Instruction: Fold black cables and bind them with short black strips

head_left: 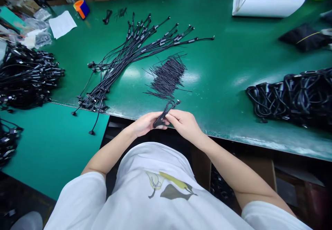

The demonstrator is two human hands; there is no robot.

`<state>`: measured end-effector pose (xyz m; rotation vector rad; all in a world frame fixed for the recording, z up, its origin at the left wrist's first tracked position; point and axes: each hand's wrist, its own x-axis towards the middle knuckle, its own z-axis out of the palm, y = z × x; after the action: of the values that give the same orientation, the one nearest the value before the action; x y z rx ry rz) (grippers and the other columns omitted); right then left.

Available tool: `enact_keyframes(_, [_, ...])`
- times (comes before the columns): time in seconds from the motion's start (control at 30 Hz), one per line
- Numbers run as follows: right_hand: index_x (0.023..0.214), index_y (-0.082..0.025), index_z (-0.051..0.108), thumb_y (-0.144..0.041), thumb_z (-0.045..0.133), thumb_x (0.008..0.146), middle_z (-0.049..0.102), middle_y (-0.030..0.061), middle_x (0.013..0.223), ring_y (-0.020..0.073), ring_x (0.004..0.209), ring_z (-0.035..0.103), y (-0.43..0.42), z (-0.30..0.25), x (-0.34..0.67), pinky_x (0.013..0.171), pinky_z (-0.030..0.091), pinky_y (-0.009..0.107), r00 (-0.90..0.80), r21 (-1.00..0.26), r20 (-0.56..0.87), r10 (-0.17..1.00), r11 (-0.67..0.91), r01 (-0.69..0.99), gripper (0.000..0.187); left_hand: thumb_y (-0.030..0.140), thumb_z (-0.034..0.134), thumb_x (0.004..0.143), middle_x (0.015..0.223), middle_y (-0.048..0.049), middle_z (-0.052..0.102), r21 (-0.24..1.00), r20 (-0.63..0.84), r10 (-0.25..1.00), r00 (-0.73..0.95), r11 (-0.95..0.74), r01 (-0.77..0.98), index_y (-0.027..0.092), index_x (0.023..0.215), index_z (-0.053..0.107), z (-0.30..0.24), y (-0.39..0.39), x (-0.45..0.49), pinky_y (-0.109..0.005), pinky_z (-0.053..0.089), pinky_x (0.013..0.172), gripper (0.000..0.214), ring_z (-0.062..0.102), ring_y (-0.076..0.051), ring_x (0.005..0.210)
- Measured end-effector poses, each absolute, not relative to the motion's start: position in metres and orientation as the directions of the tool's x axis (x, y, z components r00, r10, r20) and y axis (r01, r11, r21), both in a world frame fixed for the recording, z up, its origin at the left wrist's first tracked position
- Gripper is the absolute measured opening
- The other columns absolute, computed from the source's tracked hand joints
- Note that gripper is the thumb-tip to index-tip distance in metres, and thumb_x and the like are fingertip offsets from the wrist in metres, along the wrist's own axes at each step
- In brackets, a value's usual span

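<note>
A black cable, folded into a small bundle with a metal-tipped plug at its upper end, is held between both hands at the table's front edge. Around its lower left part my left hand is closed. My right hand pinches the bundle from the other side with thumb and fingers. Whether a tie sits around the bundle is too small to tell. Just beyond the hands lies a heap of thin black ties. Left of it, a fan of straight black cables is spread out.
Coiled black cables are piled at the right, and a large cable heap is at the left. Farther back are an orange and blue tape roll, a paper sheet, white wrapping and a black pouch.
</note>
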<state>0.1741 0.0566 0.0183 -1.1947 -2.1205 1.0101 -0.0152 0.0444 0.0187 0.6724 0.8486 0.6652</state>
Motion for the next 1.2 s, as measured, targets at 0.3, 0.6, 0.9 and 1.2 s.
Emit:
enact_keyframes(0.3, [0.101,-0.017,0.065,-0.033,0.056,0.093,0.063,0.0128,0.112,0.0238,0.105,0.058,0.057,0.014,0.180,0.091,0.043,0.037,-0.434,-0.403,0.456,0.777,0.615,0.678,0.020,0.033,0.067,0.079,0.075,-0.0009,0.059,0.824,-0.426,0.672,0.606,0.565,-0.047,0.014,0.080,0.058,0.024,0.050,-0.014,-0.021,0.041,0.050,0.021,0.048,-0.007,0.057])
enact_keyframes(0.6, [0.111,-0.019,0.067,-0.034,0.045,0.100,0.068,0.0035,0.089,0.0183,0.091,0.056,0.071,0.001,0.197,0.114,0.024,0.047,-0.759,-0.034,0.502,0.414,0.887,0.461,0.029,0.053,0.065,0.081,0.082,-0.0086,0.068,0.771,-0.393,0.504,0.769,0.636,-0.023,0.012,0.092,0.062,0.023,0.055,-0.023,-0.025,0.048,0.055,0.043,0.057,-0.011,0.060])
enact_keyframes(0.9, [0.105,-0.022,0.069,-0.036,0.046,0.099,0.065,0.0031,0.083,0.0174,0.082,0.050,0.082,-0.014,0.207,0.106,0.025,0.041,-0.644,0.063,0.475,0.600,0.707,0.705,0.028,0.039,0.072,0.081,0.114,-0.0096,0.069,0.973,-0.202,0.941,0.270,0.161,0.167,0.017,0.108,0.067,0.004,0.056,-0.032,-0.034,0.050,0.096,0.035,0.065,-0.021,0.106])
enact_keyframes(1.2, [0.124,-0.033,0.064,-0.039,0.057,0.095,0.063,0.0020,0.085,0.0155,0.079,0.048,0.083,-0.019,0.206,0.090,0.028,0.037,-0.455,0.036,0.667,0.590,0.585,0.810,0.031,0.041,0.050,0.096,0.130,-0.0113,0.066,0.992,-0.054,0.998,-0.041,0.058,0.109,0.017,0.110,0.071,0.002,0.066,0.010,-0.036,0.047,0.105,0.036,0.058,-0.022,0.124])
